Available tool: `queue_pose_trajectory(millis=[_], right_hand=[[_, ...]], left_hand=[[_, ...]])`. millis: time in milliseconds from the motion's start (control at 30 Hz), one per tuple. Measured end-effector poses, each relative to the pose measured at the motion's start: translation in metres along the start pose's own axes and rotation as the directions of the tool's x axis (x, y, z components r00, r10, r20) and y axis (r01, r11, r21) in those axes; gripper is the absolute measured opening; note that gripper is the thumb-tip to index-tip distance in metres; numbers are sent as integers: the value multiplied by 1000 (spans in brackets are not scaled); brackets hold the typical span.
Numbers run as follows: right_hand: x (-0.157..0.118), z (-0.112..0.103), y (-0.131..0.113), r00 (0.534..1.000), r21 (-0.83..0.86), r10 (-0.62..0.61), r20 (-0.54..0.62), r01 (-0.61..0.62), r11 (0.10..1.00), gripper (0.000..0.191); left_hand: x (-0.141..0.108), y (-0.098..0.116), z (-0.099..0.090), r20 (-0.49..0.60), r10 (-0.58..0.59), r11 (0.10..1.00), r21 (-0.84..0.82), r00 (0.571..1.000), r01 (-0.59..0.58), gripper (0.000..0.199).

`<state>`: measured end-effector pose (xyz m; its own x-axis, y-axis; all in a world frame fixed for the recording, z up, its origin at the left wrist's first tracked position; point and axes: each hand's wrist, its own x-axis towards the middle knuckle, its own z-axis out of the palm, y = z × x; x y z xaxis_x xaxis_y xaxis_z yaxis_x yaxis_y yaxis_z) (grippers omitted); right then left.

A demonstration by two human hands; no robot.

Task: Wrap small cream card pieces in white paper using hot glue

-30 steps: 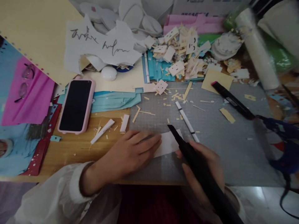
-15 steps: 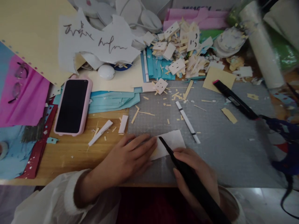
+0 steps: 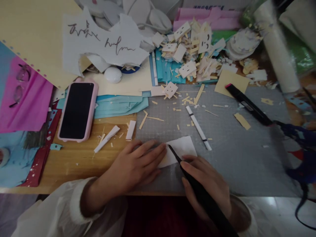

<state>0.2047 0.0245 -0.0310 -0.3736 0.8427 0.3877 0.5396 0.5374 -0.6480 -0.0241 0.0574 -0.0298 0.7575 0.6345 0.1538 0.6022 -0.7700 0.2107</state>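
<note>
1. Hands: we count two. The left hand lies flat, fingers together and extended, pressing one white sheet; the right hand is closed around one black knife.
2. The knife's tip is over the sheet, just beside the left fingertips; we cannot tell whether it touches the paper.
3. The sheet lies near the front edge of one grey mat, which covers part of the wooden counter.
4. On the mat we note one white pen with dark bands, right of the sheet, and one black marker, partly over one yellow paper.
5. Two folded white strips lie left of the sheet, one wholly on wood.
6. We count at least five face cards; four lie in the rear heap, one just in front of it.
7. Containers: one pink case holds one phone. One round blue item, partly hidden under torn paper, has pale strips at it; we cannot tell whether it is a dish.
</note>
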Motion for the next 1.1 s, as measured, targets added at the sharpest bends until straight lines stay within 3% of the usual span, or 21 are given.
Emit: queue_pose_trajectory(millis=[333,467,600,867,1100], right_hand=[[0,1,-3,999,-44,-47,-1,47,998,41],[0,2,-5,999,-100,-44,19,46,994,35],[-3,3,-3,999,-86,-38,24,40,995,41],[-9,3,0,1000,-41,-22,-9,22,999,44],[-8,4,0,1000,-60,-11,-20,9,998,42]], left_hand=[[-2,1,0,50,-9,1000,12,999,9,41],[3,-7,-9,36,1,992,-127,999,4,39],[22,-27,-22,44,-33,968,-247,998,43,31],[72,-62,-19,164,225,954,-239,960,-182,49],[83,-64,-12,244,280,953,-185,928,-239,54]])
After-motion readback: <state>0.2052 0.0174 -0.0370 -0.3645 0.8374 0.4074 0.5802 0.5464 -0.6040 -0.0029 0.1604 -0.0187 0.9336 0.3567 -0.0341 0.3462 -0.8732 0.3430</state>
